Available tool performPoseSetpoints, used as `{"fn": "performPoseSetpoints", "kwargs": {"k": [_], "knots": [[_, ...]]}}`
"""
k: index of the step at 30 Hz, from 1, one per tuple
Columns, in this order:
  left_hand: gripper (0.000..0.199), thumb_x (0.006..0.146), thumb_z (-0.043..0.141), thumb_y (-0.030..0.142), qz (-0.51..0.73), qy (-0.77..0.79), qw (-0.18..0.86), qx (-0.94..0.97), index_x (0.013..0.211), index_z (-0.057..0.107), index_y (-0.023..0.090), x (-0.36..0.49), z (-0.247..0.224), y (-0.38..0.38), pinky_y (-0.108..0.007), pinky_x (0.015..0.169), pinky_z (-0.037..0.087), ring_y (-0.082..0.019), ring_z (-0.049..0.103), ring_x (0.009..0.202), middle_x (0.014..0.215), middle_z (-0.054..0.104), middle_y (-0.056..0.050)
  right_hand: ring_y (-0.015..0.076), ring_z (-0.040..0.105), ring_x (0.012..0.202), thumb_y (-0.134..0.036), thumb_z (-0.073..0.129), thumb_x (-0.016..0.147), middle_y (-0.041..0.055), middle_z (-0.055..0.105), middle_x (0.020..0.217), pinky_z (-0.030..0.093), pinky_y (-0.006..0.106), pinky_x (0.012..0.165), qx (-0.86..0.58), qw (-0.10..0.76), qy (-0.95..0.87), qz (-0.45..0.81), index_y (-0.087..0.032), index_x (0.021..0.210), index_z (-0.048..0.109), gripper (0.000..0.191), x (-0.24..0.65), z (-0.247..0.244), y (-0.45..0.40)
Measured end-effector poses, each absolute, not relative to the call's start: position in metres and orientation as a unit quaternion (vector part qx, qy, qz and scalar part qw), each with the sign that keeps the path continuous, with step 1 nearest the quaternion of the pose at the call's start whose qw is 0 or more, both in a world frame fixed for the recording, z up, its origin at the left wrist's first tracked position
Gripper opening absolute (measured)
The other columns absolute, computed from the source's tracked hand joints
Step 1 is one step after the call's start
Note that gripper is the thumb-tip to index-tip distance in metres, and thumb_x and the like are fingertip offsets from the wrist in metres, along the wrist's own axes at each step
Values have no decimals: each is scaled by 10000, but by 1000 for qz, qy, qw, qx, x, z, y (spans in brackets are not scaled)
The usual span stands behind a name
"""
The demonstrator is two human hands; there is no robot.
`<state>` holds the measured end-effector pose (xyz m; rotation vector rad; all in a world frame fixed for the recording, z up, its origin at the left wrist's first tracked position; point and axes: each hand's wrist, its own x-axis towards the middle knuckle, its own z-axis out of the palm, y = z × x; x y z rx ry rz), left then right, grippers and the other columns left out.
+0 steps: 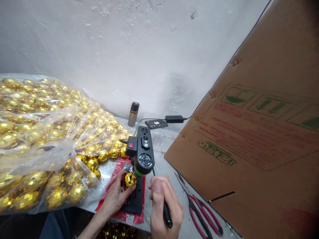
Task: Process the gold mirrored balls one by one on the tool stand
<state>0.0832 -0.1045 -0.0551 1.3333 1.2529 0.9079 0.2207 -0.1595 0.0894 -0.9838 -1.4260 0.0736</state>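
My left hand (116, 196) has its fingers around a shiny gold faceted ball (130, 180), just beside the head of a small black bench drill press (145, 149). The press stands on a black base over a red sheet (140, 217). My right hand (164, 205) is closed around a black handle (167, 215) at the press's right side, where a thin rod runs up to the machine. The spot where the ball meets the tool is hidden.
Clear plastic bags of gold balls (37, 132) fill the left. Behind stand a bottle (133, 114), a phone (156, 124) and a power adapter (174, 119). Red-handled scissors (203, 215) lie right, beside a large cardboard box (249, 139).
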Motion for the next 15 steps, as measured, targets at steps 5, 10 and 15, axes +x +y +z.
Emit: {"fn": "performPoseSetpoints", "kwargs": {"k": [5, 10, 15], "knots": [[626, 895, 774, 465, 368, 490, 411, 675, 1473, 637, 269, 73, -60, -105, -433, 863, 658, -332, 834, 985, 1202, 864, -100, 118, 549, 660, -167, 483, 1143, -26, 564, 760, 422, 257, 613, -454, 661, -593, 72, -231, 849, 584, 317, 214, 87, -164], [573, 909, 757, 375, 336, 492, 321, 736, 1460, 665, 247, 74, -69, -107, -535, 1048, 620, -383, 777, 1217, 1351, 817, -151, 123, 536, 670, -221, 488, 1161, -25, 569, 780, 397, 272, 623, -472, 676, -556, 102, -234, 864, 585, 312, 205, 85, -169], [562, 854, 827, 341, 328, 479, 269, 768, 1397, 719, 244, 73, -76, -102, -598, 1057, 589, -387, 738, 1131, 1204, 814, -129, 124, 547, 670, -174, 470, 1156, -18, 576, 793, 398, 274, 621, -470, 680, -556, 87, -234, 862, 564, 314, 201, 72, -172]]}}
